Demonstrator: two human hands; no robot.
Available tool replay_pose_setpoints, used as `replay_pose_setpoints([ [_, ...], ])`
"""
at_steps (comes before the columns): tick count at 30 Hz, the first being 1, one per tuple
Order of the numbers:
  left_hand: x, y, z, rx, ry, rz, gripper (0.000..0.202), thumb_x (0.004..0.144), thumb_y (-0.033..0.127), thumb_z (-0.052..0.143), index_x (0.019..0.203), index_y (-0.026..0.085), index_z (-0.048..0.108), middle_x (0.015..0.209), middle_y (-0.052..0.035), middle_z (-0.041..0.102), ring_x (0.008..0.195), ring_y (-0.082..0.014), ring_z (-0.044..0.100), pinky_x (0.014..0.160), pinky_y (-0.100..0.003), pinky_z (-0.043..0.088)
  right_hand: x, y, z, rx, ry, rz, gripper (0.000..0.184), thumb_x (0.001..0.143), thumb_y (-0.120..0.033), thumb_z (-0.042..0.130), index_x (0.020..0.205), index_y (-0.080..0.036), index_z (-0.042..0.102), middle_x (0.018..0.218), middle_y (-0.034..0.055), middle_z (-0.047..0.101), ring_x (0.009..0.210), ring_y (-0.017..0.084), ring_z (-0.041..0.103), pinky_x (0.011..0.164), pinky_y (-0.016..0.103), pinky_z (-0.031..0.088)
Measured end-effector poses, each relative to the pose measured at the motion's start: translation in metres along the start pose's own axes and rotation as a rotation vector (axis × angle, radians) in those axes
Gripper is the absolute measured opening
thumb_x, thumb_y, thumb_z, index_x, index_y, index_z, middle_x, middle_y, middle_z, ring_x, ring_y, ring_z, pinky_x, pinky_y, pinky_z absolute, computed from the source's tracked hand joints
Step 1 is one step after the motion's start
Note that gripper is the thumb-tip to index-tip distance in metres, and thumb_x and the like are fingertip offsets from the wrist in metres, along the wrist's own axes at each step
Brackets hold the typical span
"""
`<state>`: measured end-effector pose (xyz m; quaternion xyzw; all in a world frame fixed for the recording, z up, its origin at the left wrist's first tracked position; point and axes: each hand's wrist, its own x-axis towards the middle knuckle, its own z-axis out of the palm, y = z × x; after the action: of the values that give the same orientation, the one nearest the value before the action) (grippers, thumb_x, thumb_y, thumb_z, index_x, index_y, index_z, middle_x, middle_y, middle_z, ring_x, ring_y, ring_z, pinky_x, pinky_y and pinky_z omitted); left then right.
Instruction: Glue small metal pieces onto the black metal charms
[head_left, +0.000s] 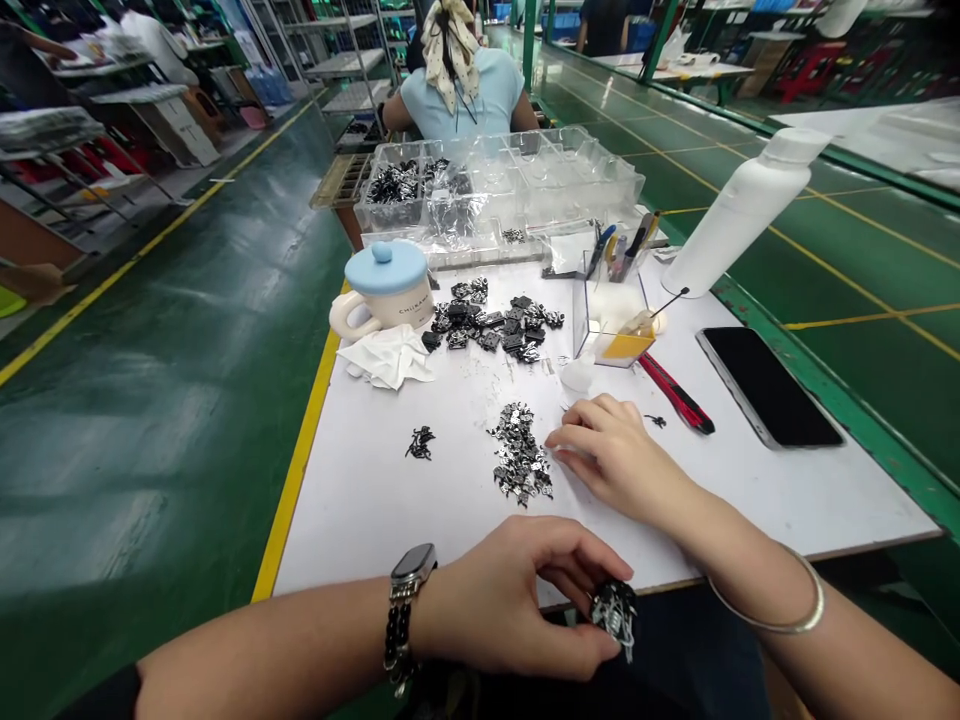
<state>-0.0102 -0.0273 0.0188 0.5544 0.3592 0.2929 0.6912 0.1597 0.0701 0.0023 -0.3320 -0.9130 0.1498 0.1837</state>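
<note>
My left hand (525,600) is curled around a small black part with silvery metal pieces (615,615), held at the table's near edge. Out over the white table, my right hand (615,455) rests with bent fingers at the right side of a pile of small metal pieces (519,455). Its fingertips come close to the pile, and whether they pinch a piece is too small to tell. Left of that pile lies a little heap of thin black pieces (421,443). Farther back spreads a group of black block-like parts (487,325).
A lidded mug (390,290) and crumpled tissue (390,358) stand at left. At right are a clear pen holder (611,320), a red cutter (677,393), a phone (771,387) and a white bottle (742,220). Behind are clear bins (510,195) and a seated person (465,90).
</note>
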Motion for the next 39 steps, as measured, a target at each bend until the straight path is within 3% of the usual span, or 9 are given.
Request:
replay_pose_setpoints([
  [5,0.001,-0.003,-0.001,0.047,0.04,0.04,0.039,0.065,0.02,0.073,0.103,0.015,0.065,0.084,-0.0051,0.064,0.075,-0.0149,0.06,0.076,-0.028,0.055,0.01,0.001,0.006,0.007,-0.061,-0.028,0.012,0.088,-0.017,0.057,0.086,-0.023,0.067,0.087,0.0058,0.057,0.085,0.023,0.042,0.071,0.037,0.027],
  [9,0.003,-0.001,-0.003,0.086,0.065,0.052,0.037,0.066,0.019,0.073,0.102,0.014,0.065,0.086,-0.0055,0.064,0.078,-0.0154,0.061,0.078,-0.028,0.055,0.011,0.001,0.004,0.094,-0.034,0.008,0.014,0.089,-0.016,0.053,0.082,-0.021,0.065,0.083,0.006,0.058,0.083,0.022,0.043,0.073,0.038,0.026],
  [14,0.003,0.0,-0.007,0.179,0.188,0.114,0.035,0.071,0.019,0.071,0.104,0.015,0.061,0.104,-0.0098,0.067,0.097,-0.0217,0.064,0.092,-0.035,0.051,-0.008,-0.002,-0.012,0.376,0.125,0.192,0.013,0.091,-0.024,0.052,0.081,-0.02,0.06,0.08,0.0033,0.058,0.082,0.02,0.048,0.076,0.037,0.035],
  [18,0.004,-0.002,-0.008,0.084,0.32,0.219,0.031,0.074,0.013,0.069,0.102,0.017,0.056,0.116,-0.0107,0.063,0.118,-0.0233,0.055,0.105,-0.035,0.043,-0.031,-0.018,-0.007,0.686,0.279,0.404,0.023,0.092,-0.037,0.053,0.078,-0.019,0.056,0.071,0.0012,0.056,0.064,0.015,0.052,0.057,0.027,0.043],
  [22,0.004,-0.004,-0.008,0.006,0.293,0.319,0.036,0.073,0.006,0.069,0.104,0.018,0.056,0.119,-0.0088,0.062,0.125,-0.0208,0.05,0.109,-0.031,0.04,-0.042,-0.042,0.015,0.889,0.378,0.545,0.027,0.091,-0.042,0.053,0.076,-0.019,0.055,0.067,0.001,0.059,0.059,0.014,0.055,0.053,0.025,0.047],
  [27,0.004,-0.007,-0.007,0.014,0.27,0.333,0.04,0.071,0.003,0.07,0.105,0.019,0.057,0.119,-0.0074,0.062,0.125,-0.0195,0.05,0.109,-0.028,0.039,-0.042,-0.06,0.022,0.91,0.485,0.658,0.026,0.09,-0.041,0.054,0.076,-0.019,0.055,0.067,0.001,0.057,0.061,0.014,0.055,0.055,0.024,0.048],
  [34,0.003,-0.008,-0.008,-0.076,0.222,0.277,0.038,0.071,0.002,0.07,0.105,0.018,0.058,0.121,-0.0093,0.062,0.125,-0.0207,0.051,0.11,-0.032,0.039,-0.048,-0.054,0.022,0.825,0.387,0.588,0.027,0.095,-0.038,0.046,0.074,-0.02,0.049,0.063,-0.0023,0.049,0.056,0.011,0.046,0.049,0.022,0.041],
  [39,0.005,-0.008,-0.013,-0.333,0.16,0.138,0.034,0.073,0.011,0.075,0.103,0.018,0.059,0.118,-0.0089,0.064,0.117,-0.0192,0.057,0.104,-0.03,0.043,-0.053,-0.045,0.019,0.673,0.487,0.381,0.007,0.091,-0.023,0.053,0.084,-0.021,0.054,0.075,0.0011,0.054,0.069,0.014,0.05,0.061,0.028,0.044],
])
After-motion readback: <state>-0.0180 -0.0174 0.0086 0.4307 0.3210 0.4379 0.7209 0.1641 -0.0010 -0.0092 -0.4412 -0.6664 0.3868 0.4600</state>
